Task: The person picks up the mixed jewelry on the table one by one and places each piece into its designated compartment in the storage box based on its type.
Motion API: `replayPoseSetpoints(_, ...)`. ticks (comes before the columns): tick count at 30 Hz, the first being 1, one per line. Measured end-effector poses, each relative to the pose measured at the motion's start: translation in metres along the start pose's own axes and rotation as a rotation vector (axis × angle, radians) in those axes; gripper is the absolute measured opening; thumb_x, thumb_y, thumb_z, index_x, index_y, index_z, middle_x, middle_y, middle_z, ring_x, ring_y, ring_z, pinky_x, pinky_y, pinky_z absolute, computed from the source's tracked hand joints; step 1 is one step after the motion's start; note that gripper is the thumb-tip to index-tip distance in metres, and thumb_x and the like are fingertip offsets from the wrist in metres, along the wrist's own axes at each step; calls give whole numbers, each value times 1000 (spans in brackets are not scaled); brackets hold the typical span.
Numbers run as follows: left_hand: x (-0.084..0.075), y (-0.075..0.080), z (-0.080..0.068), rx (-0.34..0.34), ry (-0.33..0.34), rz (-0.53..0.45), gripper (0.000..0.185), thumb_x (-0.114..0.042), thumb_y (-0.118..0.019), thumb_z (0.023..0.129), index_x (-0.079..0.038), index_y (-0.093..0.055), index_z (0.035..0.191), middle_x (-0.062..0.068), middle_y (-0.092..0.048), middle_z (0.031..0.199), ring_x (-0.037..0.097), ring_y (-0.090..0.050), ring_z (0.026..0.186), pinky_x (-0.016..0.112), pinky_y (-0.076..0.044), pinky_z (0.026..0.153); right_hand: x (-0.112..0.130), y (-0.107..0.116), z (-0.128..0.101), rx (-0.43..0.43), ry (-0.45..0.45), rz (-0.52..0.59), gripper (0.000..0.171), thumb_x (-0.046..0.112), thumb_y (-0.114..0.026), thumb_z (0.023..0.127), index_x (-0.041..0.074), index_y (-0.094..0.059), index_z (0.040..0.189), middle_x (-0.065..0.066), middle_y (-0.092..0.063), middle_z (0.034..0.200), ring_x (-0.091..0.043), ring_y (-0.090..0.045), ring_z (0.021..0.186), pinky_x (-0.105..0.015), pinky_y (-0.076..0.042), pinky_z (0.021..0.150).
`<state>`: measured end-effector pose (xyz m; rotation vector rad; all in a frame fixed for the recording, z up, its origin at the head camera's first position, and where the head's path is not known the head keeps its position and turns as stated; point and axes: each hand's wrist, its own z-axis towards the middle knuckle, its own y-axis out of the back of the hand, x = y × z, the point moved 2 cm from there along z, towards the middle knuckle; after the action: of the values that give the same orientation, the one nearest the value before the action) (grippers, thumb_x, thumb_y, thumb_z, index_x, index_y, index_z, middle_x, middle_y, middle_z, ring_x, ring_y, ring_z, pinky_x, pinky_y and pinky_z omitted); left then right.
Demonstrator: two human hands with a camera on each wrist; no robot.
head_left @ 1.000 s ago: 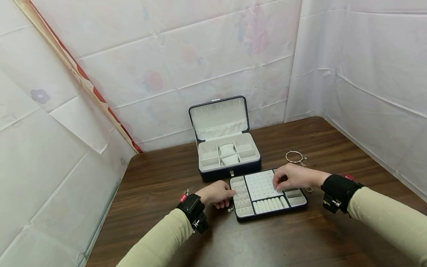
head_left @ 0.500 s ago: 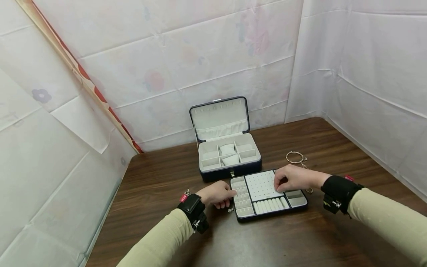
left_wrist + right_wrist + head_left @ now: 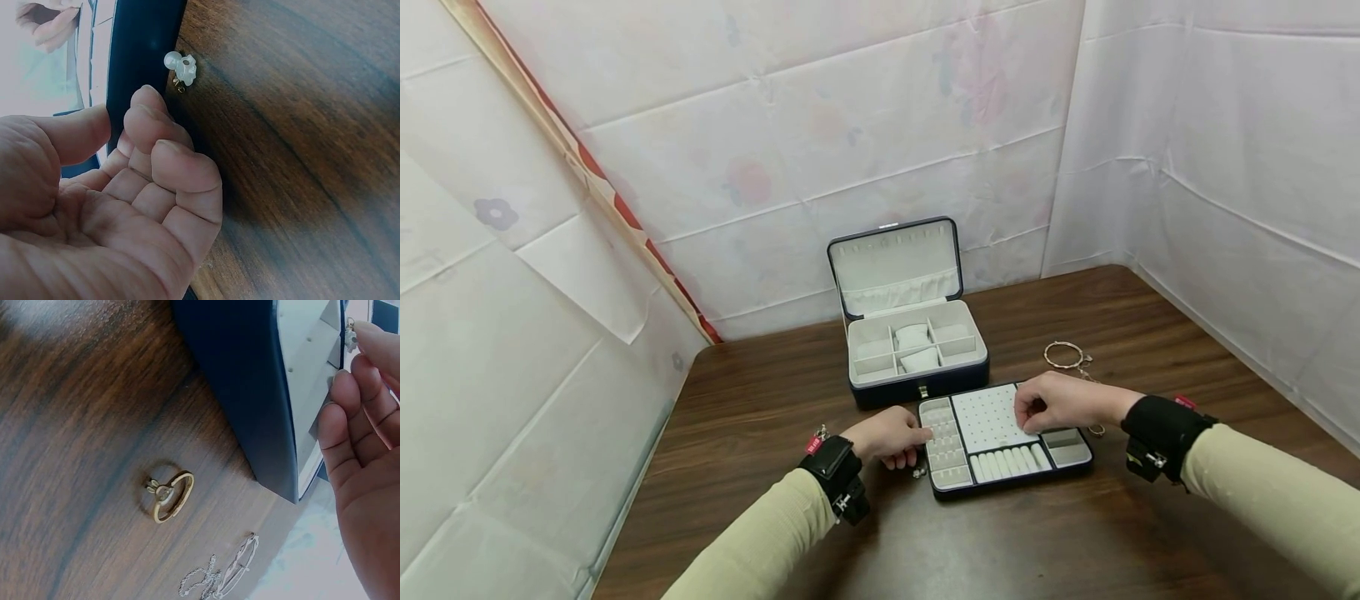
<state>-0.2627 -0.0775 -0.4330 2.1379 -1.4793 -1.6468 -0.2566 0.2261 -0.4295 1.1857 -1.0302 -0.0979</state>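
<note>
A navy tray [image 3: 1011,486] with pale compartments lies on the wooden table. My left hand [image 3: 891,437] is at its left edge, thumb over the rim and curled fingers [image 3: 156,125] against the dark wall [image 3: 140,50]. A white flower earring [image 3: 181,67] lies on the table just past those fingers. My right hand [image 3: 1052,402] hovers over the tray's dotted panel [image 3: 988,417] and pinches a small earring [image 3: 351,334] at its fingertips. The tray's navy side [image 3: 250,394] fills the right wrist view.
An open navy jewellery box [image 3: 917,348] stands behind the tray, lid upright. A gold ring [image 3: 170,495] lies on the table by the tray's right end, with a silver bangle [image 3: 1064,353] farther back. White sheets wall the table in at the back and on both sides.
Almost nothing differs; the right hand has shifted very slightly over the dotted panel, and the left hand has stayed at the tray's edge.
</note>
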Motion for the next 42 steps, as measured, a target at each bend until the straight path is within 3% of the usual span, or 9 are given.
replayPoseSetpoints(18, -2, 1, -3, 2, -8, 56, 37, -24, -59, 105, 5, -65, 83, 3, -59, 61, 13, -51, 50, 25, -42, 46, 1, 1, -2, -6, -4, -13, 12, 13, -74, 92, 24, -72, 87, 15, -63, 82, -1, -55, 73, -23, -50, 67)
replayPoseSetpoints(27, -1, 2, -4, 9, -23, 51, 36, -26, -59, 104, 5, -65, 86, 4, -59, 62, 13, -51, 50, 25, -41, 47, 5, 18, -5, -23, -29, 9, 5, 15, -71, 96, 17, -75, 94, 10, -67, 85, -3, -55, 74, -24, -49, 68)
replayPoseSetpoints(34, -3, 3, -5, -2, -45, 45, 34, -25, -59, 103, 5, -65, 87, 5, -60, 64, 13, -51, 51, 24, -41, 47, 8, 33, -6, -71, -37, -86, 6, 15, -70, 97, 17, -76, 95, 15, -63, 83, -2, -53, 73, -23, -47, 67)
replayPoseSetpoints(42, -5, 6, -8, -7, -72, 5, 34, -18, -57, 103, 10, -65, 85, 4, -57, 61, 13, -49, 48, 24, -39, 45, 11, 37, -6, -88, -15, -90, 6, 17, -71, 97, 16, -76, 96, 15, -64, 83, -1, -52, 72, -23, -47, 65)
